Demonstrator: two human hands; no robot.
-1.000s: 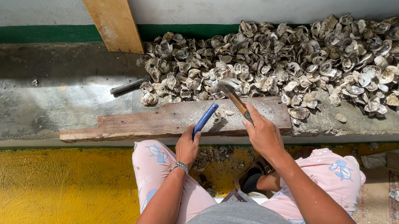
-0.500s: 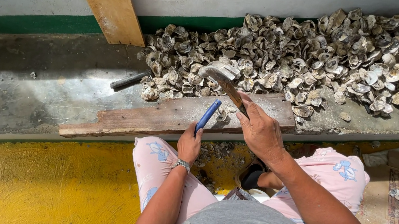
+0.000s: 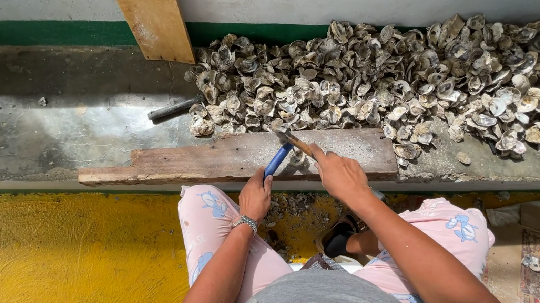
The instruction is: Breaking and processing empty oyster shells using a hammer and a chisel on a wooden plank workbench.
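Long grey concrete ledge, wet and stained, running along a white wall. On it: large heap of grey-brown oyster shells (spread toward the right end); weathered flat wooden board along the front edge; dark metal rod lying beside the heap

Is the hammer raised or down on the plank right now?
Down. The right hand holds the hammer with its head low against the wooden plank, beside the blue-handled tool in the left hand.
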